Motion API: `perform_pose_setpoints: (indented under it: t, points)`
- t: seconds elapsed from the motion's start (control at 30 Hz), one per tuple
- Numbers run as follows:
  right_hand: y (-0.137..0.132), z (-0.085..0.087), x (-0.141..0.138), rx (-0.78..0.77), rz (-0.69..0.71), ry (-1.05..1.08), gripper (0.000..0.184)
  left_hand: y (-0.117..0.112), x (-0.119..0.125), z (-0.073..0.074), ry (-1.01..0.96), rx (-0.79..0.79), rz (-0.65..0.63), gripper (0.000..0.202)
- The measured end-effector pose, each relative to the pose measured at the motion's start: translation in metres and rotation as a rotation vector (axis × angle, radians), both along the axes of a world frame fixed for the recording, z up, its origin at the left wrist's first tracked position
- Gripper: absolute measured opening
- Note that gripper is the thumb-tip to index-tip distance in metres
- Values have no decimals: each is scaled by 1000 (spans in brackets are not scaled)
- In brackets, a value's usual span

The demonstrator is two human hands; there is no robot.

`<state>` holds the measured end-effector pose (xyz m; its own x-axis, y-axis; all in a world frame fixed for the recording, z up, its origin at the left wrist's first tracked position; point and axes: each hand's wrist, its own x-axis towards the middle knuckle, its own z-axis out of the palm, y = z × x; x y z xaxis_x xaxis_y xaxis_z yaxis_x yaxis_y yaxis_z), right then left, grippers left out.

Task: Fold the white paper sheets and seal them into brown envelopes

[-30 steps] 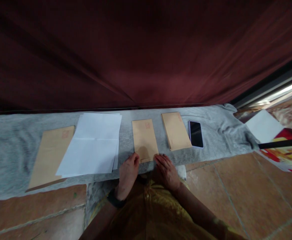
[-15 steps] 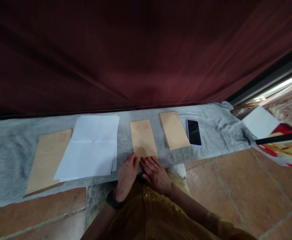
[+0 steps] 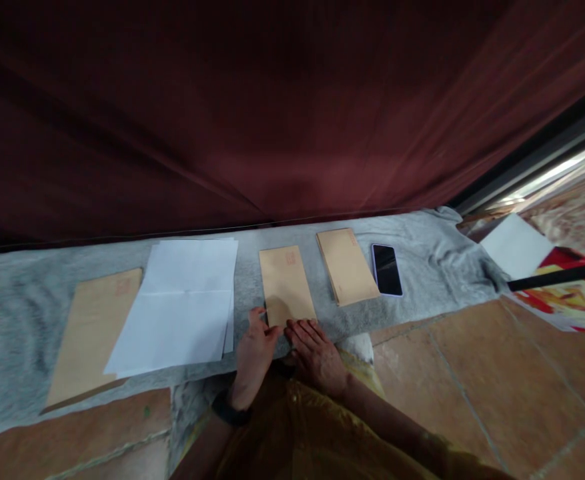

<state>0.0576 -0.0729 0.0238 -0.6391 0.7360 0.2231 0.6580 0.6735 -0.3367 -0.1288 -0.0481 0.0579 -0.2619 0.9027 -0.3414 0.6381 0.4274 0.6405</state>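
A single brown envelope point(image 3: 286, 283) lies lengthwise on the grey cloth point(image 3: 22, 313) in front of me. My left hand point(image 3: 253, 353) touches its near left corner, fingers partly spread and the thumb lifted. My right hand point(image 3: 313, 352) lies flat, fingers stretched out, over the envelope's near edge. A dark band sits on my left wrist. Neither hand holds anything.
White paper sheets point(image 3: 182, 303) lie left of the envelope, overlapping a large brown envelope point(image 3: 89, 333). To the right are a stack of brown envelopes point(image 3: 346, 265) and a dark phone point(image 3: 387, 269). A maroon curtain point(image 3: 272, 113) hangs behind. Tiled floor point(image 3: 472, 373), white paper point(image 3: 516, 245) and a black rod point(image 3: 559, 275) are at right.
My right hand slid left along the envelope's near edge until it lies beside my left hand. My left hand shifted slightly, its thumb now lifted at the corner.
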Motion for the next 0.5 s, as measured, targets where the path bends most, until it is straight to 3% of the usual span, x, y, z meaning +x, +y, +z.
perform_pose_setpoints:
  t: [0.1, 0.23, 0.33, 0.5]
  points:
    - [-1, -4, 6, 30, -30, -8, 58, 2, -2, 0, -38, -1, 24, 51]
    - [-2, -6, 14, 50, -51, -11, 60, 6, -7, 1, -90, -44, 15, 31]
    - [-2, -3, 14, 48, -62, 0, 61, 9, -9, 2, -188, -120, 29, 18]
    - [0, 4, 12, 49, -73, 40, 57, 12, -12, 3, -377, -183, 80, 16]
